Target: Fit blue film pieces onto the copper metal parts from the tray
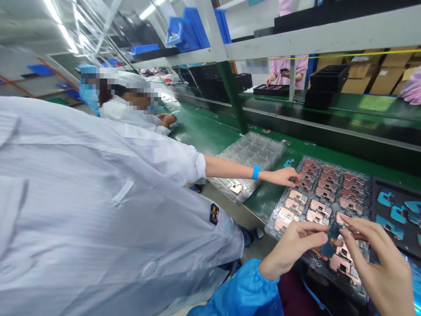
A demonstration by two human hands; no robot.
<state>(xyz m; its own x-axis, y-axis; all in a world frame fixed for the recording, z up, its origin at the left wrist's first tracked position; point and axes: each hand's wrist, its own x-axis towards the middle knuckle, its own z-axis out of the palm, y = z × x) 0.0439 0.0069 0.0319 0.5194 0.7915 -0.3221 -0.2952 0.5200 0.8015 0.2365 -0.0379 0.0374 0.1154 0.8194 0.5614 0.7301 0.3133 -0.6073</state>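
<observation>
Fingertips (pixel 320 239) of the left hand (pixel 296 252) and of the right hand (pixel 381 267) pinch a dark blue piece (pixel 329 246) between them, just above the near edge of the clear tray (pixel 271 228). The tray's pockets hold copper-coloured parts (pixel 317 206). A light grip by the piece's edges, both hands close together, looks the safest way to handle something so small. Room is tight: a co-worker's hand (pixel 284 176) touches the tray's far left corner, and a black tray (pixel 378 184) of blue pieces (pixel 397 213) lies just beside it on the right. The tray overhangs the near edge of the green bench (pixel 263 199). Open bench shows only between it and the stack of clear trays (pixel 253 153) to the left.
</observation>
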